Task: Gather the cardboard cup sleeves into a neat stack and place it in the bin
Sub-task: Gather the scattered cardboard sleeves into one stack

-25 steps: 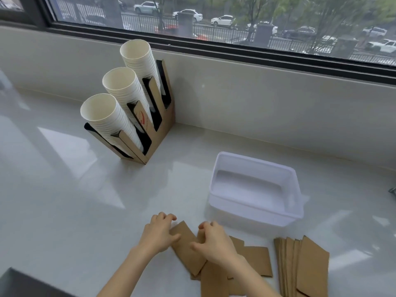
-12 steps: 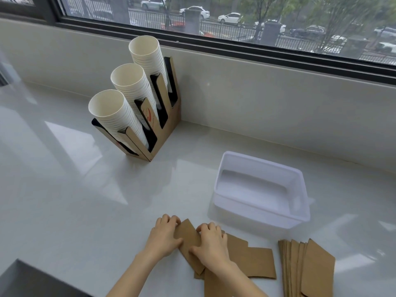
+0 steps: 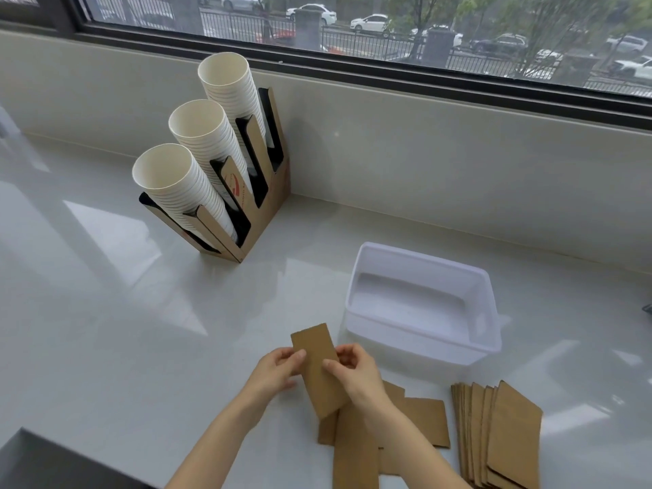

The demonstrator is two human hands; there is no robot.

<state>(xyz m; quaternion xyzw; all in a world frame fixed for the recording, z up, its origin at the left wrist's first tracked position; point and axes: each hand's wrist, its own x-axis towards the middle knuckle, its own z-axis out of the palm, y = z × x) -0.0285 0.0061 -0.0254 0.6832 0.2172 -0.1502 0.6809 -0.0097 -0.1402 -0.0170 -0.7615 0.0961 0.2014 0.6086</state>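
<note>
Both hands hold one flat brown cardboard cup sleeve (image 3: 317, 361) lifted off the white counter, its far end tilted away from me. My left hand (image 3: 277, 370) pinches its left edge and my right hand (image 3: 352, 375) grips its right edge. Under and behind my hands lie a few loose sleeves (image 3: 420, 418), overlapping at different angles. To the right, several sleeves form a fanned stack (image 3: 497, 439) on the counter. The white plastic bin (image 3: 469, 273) sits just beyond the sleeves, with nothing visible inside.
A cardboard cup holder (image 3: 268, 206) with three leaning columns of white paper cups (image 3: 190, 142) stands at the back left against the low wall under the window. A dark object (image 3: 46, 464) fills the near left corner. A small dark item (image 3: 647, 308) pokes in at the right edge.
My hands were pressed down on the loose sleeves on the counter. Now they have picked one sleeve up and hold it between them above the pile.
</note>
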